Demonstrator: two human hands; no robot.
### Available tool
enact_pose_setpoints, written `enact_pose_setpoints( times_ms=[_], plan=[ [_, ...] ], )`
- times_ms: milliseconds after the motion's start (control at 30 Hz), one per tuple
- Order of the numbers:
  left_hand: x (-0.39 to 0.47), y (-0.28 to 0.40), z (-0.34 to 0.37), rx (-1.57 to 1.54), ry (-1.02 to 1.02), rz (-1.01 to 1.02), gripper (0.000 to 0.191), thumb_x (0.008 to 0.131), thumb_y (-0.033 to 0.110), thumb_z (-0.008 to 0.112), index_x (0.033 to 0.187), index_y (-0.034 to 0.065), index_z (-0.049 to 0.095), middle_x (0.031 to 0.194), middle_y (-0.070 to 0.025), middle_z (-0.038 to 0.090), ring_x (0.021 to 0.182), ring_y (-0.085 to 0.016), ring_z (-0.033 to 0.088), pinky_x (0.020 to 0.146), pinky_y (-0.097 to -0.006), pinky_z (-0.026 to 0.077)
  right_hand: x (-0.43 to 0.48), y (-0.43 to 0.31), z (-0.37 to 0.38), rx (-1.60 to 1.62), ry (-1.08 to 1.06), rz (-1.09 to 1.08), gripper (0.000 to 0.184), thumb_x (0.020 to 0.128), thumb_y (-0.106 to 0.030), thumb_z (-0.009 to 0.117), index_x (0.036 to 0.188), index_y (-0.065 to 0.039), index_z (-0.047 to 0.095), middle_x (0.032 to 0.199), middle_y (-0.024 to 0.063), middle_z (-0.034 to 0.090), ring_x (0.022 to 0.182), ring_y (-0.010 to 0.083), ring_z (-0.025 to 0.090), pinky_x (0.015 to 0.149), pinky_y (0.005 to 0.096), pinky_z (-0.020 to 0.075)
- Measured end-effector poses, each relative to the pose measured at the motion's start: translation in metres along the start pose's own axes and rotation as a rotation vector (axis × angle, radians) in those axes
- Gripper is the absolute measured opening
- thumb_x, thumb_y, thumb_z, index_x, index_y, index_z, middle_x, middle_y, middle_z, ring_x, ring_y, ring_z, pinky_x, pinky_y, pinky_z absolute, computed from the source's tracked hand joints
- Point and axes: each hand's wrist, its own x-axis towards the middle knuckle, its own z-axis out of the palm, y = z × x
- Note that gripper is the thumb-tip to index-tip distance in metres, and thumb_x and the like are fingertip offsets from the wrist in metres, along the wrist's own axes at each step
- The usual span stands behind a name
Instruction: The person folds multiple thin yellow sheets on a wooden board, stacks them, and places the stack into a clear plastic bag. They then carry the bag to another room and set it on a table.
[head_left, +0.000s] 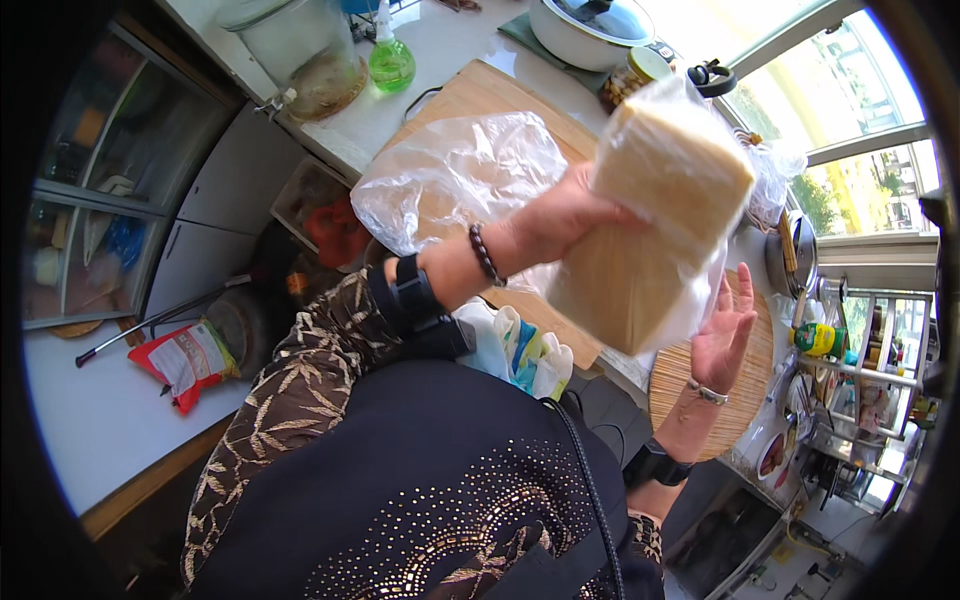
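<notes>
My left hand (574, 217) grips a clear plastic bag holding pale yellow blocks or stacked sheets (667, 165); whether they are one piece or two is hard to tell. It is held up over the counter. My right hand (721, 337), fingers spread and palm turned up, is beside the lower right of the bag and holds nothing. Left of the bag, a crumpled clear plastic bag (457, 172) lies on a wooden cutting board (480, 86). A round slatted mat (750, 390) lies beneath and beside my right hand.
Along the back stand a large glass jar (289, 45), a green spray bottle (391, 66), a white lidded pot (592, 34) and a jar with a yellowish lid (646, 66). A metal pot (796, 251) and a dish rack (862, 367) are at the right. Cloths (517, 349) hang near my waist.
</notes>
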Motion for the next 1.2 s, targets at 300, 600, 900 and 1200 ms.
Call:
enact_pose_setpoints(
  times_ms=[300,600,900,1200],
  plan=[
    [0.029,0.015,0.044,0.523,-0.351,-0.08,0.065,0.081,0.032,0.082,0.13,-0.0015,0.055,0.119,-0.0104,0.065,0.105,-0.017,0.062,0.095,-0.0321,0.05,0.013,0.016,0.017,0.086,-0.061,-0.052,0.067,0.089,-0.029,0.066,0.142,0.002,0.039,0.132,0.0196,0.056,0.12,0.0305,0.056,0.104,0.0445,0.0458],
    [-0.068,0.105,-0.052,2.197,-0.166,0.058,0.107,0.062,0.031,0.089,0.152,0.0169,0.033,0.152,-0.0264,0.033,0.143,-0.041,0.029,0.113,-0.05,0.034,-0.053,0.047,-0.061,0.452,0.165,0.074,0.065,0.091,-0.035,0.061,0.143,-0.001,0.041,0.135,0.0179,0.056,0.121,0.0343,0.057,0.104,0.0486,0.0474],
    [-0.065,0.018,-0.178,1.995,-0.006,-0.053,0.055,0.078,-0.008,0.049,0.127,0.0131,0.064,0.115,-0.0198,0.064,0.094,-0.036,0.067,0.077,-0.0393,0.055,-0.076,0.085,-0.071,0.457,0.251,0.121,0.065,0.087,-0.029,0.068,0.142,-0.002,0.043,0.134,0.0163,0.057,0.119,0.0335,0.058,0.103,0.0485,0.0481],
    [0.121,0.195,-0.25,1.909,0.654,1.068,0.032,0.078,-0.006,0.052,0.095,0.0108,0.074,0.089,-0.0143,0.066,0.086,-0.034,0.064,0.076,-0.0422,0.052,-0.108,0.072,-0.045,0.437,0.407,0.077,0.065,0.087,-0.029,0.068,0.141,-0.002,0.044,0.134,0.0166,0.058,0.119,0.0336,0.058,0.103,0.0482,0.0473]
  ],
)
